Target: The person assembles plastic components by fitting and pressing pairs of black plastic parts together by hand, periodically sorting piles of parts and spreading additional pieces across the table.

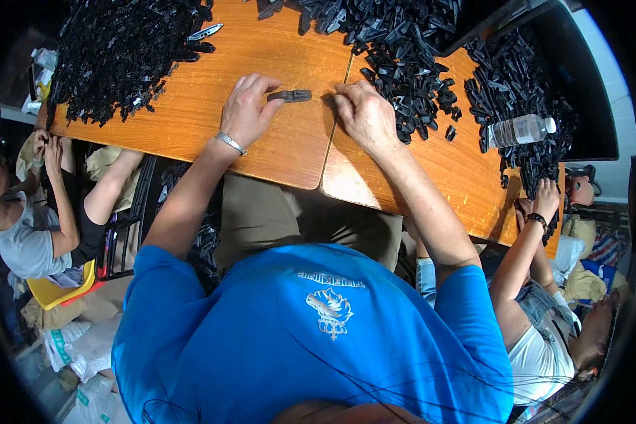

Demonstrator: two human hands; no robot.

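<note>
Over the orange-brown wooden table, my left hand grips one end of a narrow black plastic piece between thumb and fingers. Its other end points right, toward my right hand. That hand is curled with thumb and fingertips close together; a small dark patch shows at the tips, too unclear to name. A gap separates the right fingertips from the black piece. Just right of my right hand spreads a heap of small black plastic clips.
A big pile of black parts covers the table's left, with a silver tool at its edge. More black pieces lie right, under a clear plastic bottle. Co-workers sit at left and right.
</note>
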